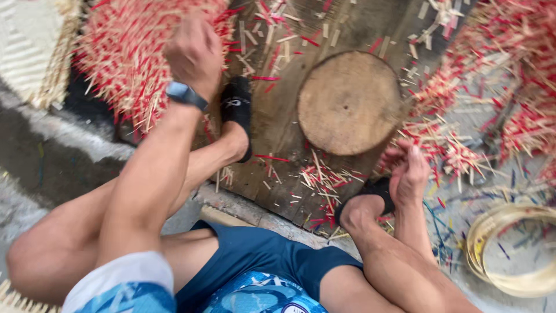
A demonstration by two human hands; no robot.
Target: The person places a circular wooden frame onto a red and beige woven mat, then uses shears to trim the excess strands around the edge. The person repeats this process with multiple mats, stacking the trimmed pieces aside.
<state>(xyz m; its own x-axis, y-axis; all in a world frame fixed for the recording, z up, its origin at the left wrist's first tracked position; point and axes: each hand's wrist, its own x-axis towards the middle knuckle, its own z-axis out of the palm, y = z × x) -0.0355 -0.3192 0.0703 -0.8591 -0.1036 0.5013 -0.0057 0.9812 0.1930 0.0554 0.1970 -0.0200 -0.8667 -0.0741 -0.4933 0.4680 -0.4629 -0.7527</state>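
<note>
Left hand (194,55) fisted in red-tipped sticks (124,52) off board's (278,124) far-left corner, right hand (408,174) closed near round block (349,102); trimmings scattered, heaps remaining.

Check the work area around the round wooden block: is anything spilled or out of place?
Yes. Loose red-tipped sticks and short cut-offs lie scattered over the plank board around the round wooden block, some spilling past its edge near the right hand.
</note>
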